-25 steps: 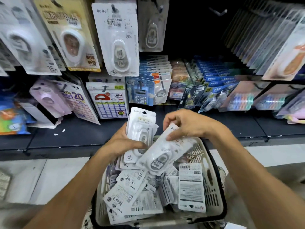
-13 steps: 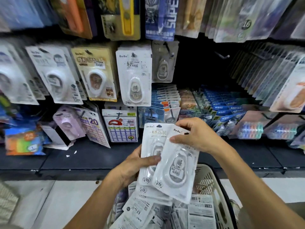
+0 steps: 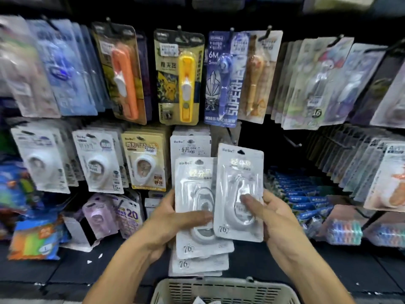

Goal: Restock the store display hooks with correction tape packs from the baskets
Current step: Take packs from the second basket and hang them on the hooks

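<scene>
Correction tape packs [image 3: 198, 218] held up before the hooks.
We gripped the stack in our left hand [image 3: 166, 224], pinched 1 pack [image 3: 238, 194] in our right hand [image 3: 276, 218]; basket [image 3: 221, 290] below.

A dark display wall [image 3: 258, 16] fills 12 o'clock; a black shelf [image 3: 328, 266] spans below, dimly lit.

A dark open gap [image 3: 271, 145] lies right of the hanging white packs [image 3: 190, 148], with two bare hooks [image 3: 292, 141] jutting into it. The held packs [image 3: 240, 191] stand just before it. Dense hanging rows [image 3: 341, 163] crowd the gap's right side; pen packs [image 3: 252, 75] overhang it. The basket rim [image 3: 223, 284] sits below the hands.
</scene>
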`<state>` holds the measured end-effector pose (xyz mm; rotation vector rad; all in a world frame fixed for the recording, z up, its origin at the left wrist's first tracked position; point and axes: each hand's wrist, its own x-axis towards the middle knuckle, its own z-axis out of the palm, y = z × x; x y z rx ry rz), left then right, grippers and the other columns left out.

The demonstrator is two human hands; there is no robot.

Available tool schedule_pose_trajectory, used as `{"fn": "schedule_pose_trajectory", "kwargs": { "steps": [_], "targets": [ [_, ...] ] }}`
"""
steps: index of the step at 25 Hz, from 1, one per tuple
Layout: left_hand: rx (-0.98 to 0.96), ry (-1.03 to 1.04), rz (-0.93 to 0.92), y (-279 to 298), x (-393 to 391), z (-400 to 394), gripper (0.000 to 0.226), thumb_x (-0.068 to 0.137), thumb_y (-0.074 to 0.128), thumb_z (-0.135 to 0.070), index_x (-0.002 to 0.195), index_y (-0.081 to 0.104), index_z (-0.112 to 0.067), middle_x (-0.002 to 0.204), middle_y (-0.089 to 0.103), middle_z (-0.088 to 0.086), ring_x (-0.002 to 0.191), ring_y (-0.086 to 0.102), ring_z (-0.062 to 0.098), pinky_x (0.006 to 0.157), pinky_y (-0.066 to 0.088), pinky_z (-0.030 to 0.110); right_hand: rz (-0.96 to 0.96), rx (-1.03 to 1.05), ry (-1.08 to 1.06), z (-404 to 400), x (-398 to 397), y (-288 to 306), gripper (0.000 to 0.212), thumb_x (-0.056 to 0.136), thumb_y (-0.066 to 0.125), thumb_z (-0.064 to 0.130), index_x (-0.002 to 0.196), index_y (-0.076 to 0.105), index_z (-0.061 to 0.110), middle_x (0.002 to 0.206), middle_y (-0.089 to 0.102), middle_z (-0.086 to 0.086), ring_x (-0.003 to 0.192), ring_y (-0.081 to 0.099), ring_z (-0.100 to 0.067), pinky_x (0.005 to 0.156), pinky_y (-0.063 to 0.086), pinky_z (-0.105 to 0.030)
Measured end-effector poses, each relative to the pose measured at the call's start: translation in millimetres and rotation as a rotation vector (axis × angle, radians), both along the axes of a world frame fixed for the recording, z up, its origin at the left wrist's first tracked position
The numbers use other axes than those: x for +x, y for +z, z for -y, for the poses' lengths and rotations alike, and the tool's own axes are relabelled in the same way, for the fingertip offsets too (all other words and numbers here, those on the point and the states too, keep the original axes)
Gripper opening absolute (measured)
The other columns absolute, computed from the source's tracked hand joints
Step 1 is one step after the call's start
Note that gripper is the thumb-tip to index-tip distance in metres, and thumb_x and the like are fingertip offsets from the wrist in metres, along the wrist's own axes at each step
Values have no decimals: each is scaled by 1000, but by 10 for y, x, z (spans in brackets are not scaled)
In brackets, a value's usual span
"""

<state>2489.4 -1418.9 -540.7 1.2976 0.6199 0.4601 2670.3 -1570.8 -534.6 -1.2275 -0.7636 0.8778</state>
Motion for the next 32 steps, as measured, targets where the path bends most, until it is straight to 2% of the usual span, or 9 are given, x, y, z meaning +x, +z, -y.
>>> {"fn": "schedule_pose_trajectory", "kwargs": {
  "steps": [3,5,9,14,17,20,23,28,32],
  "targets": [
    [139,52,-2,455,-65,-168,102,33,99,-33,127,59,-29,106,80,2,93,78,26,87,61,48,173,-4,-82,-174,88,323,32,90,69,48,119,66,35,114,75,-6,81,75,-28,51,56,-49],
    [173,126,37,646,-147,-283,99,32,97,-32,124,60,-30,103,81,2,91,79,26,84,61,48,260,-35,-124,-312,102,416,34,88,67,49,118,63,35,114,75,2,95,74,-26,75,56,-59],
    [132,180,125,721,-135,-290,89,31,94,-30,114,64,-30,98,81,5,85,79,28,70,63,40,307,-69,-178,-313,115,456,17,90,69,50,105,67,43,108,74,13,96,72,-5,85,56,-37],
    [106,182,211,755,-17,-333,81,35,93,-27,112,66,-25,99,81,8,85,79,30,62,63,37,160,-115,-318,-533,222,431,28,90,72,41,110,57,28,101,70,-4,57,69,-13,42,48,-25],
    [111,188,248,718,35,-347,81,39,92,-27,115,67,-24,101,81,7,89,79,30,65,64,37,88,-158,-291,-713,281,493,49,95,70,23,136,44,24,123,59,-7,96,72,-27,75,61,-37],
    [127,193,274,669,132,-305,81,40,91,-29,117,66,-26,103,81,4,90,79,27,65,63,33,272,-61,-119,-774,94,567,45,83,76,50,122,61,35,123,67,7,110,67,-14,78,54,-23],
    [81,154,311,651,175,-311,79,44,95,-26,118,68,-22,105,80,9,92,78,30,65,63,34,327,75,21,-715,-186,570,42,70,85,51,105,71,35,104,76,6,92,73,-11,70,55,-19],
    [-47,5,317,609,89,-345,77,39,104,-17,111,76,-20,111,76,21,92,76,41,65,63,45,-160,110,-217,-585,-131,586,34,85,76,28,108,61,8,82,75,-9,55,67,-24,39,49,-29],
    [18,117,272,641,32,-435,64,54,95,-3,111,72,-20,107,78,18,92,76,41,67,64,48,17,-69,-410,-328,-51,374,17,88,72,28,100,61,23,61,65,2,35,41,-15,34,29,-22]
  ]
}}
